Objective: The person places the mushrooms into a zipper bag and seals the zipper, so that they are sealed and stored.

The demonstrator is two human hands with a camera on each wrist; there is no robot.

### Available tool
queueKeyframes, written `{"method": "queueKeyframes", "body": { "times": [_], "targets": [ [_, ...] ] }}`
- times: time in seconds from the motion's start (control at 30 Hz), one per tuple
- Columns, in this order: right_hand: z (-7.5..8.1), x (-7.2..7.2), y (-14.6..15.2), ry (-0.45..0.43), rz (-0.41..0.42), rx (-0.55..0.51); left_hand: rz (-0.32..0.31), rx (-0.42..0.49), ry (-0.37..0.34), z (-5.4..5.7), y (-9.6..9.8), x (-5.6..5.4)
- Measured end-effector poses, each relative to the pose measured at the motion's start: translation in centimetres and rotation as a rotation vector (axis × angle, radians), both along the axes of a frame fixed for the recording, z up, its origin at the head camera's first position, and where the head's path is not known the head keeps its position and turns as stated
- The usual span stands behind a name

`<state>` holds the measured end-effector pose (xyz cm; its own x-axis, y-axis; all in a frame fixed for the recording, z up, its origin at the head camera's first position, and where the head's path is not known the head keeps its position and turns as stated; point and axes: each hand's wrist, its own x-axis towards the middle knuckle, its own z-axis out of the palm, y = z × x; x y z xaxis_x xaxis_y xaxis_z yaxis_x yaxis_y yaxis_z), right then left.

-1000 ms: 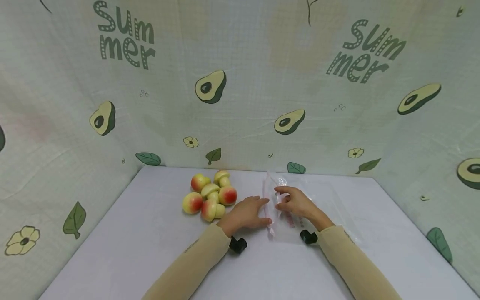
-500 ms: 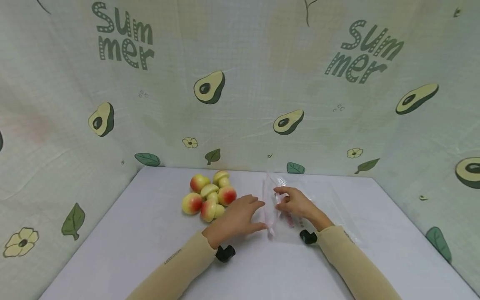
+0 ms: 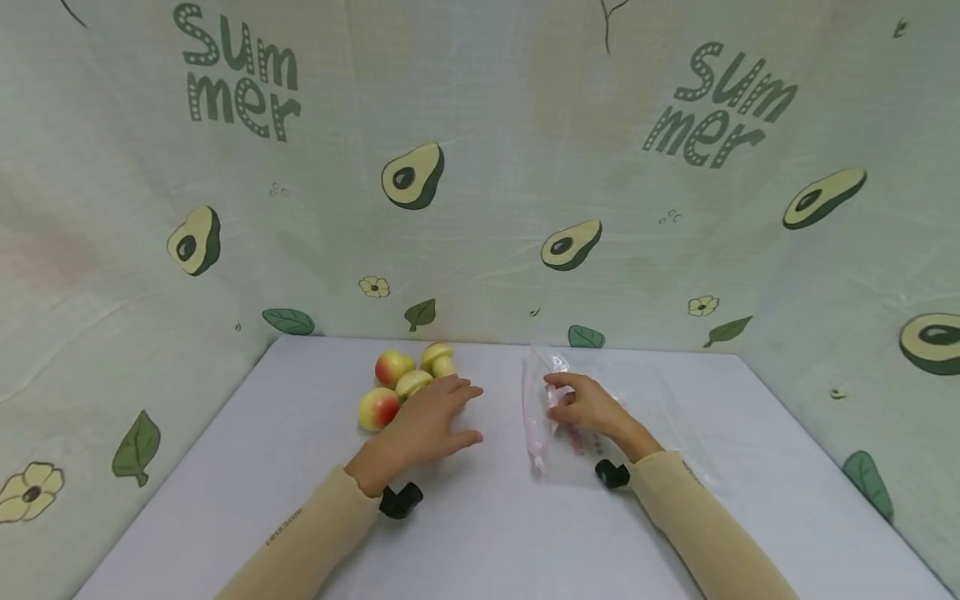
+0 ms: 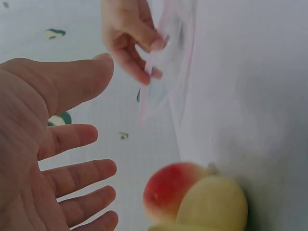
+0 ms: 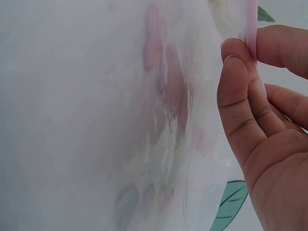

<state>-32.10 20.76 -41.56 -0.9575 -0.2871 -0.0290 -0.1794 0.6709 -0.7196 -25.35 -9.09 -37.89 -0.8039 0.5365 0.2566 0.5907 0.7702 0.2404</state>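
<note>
My left hand point(image 3: 423, 423) hovers with spread fingers beside the cluster, partly covering it in the head view. In the left wrist view its fingers hold nothing; a peach-like red-and-yellow fruit point(image 4: 168, 187) and a pale yellow rounded piece point(image 4: 214, 204) lie below. Behind it, another red-and-yellow fruit point(image 3: 378, 408) and a yellow mushroom-shaped piece point(image 3: 437, 358) show. On the right, a clear plastic zip bag point(image 3: 536, 417) with a pink edge lies on the table. My right hand point(image 3: 588, 407) pinches that pink edge point(image 5: 251, 29) between thumb and fingers, lifting the mouth.
The white table point(image 3: 480, 533) ends at a cloth backdrop point(image 3: 480, 208) with avocado prints, which also closes both sides. A black wrist camera point(image 3: 401, 500) sits under the left wrist, another black camera point(image 3: 612, 473) at the right wrist.
My left hand has let go of the bag's pink edge area and moved left to the fruit and mushroom cluster, now covering part of it. My right hand keeps its pinch in place.
</note>
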Motion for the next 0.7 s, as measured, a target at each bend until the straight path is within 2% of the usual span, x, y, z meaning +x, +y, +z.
{"method": "queueKeyframes", "body": {
  "times": [0.13,0.23,0.43,0.57,0.7],
  "targets": [
    [0.1,0.1,-0.1,-0.013,-0.006,0.002,0.017,0.033,0.000,0.4,-1.7,0.2],
    [0.1,0.1,-0.1,-0.008,-0.002,0.006,0.028,0.031,-0.029,0.7,-2.9,0.2],
    [0.1,0.1,0.1,0.014,0.017,0.006,-0.016,0.069,-0.101,1.1,-4.7,0.1],
    [0.0,0.3,0.3,0.014,0.014,-0.005,-0.045,0.106,-0.149,0.8,-5.2,-0.2],
    [0.0,0.2,0.2,0.007,0.013,-0.003,-0.043,0.101,-0.169,0.5,-5.6,-0.4]
  ]
}}
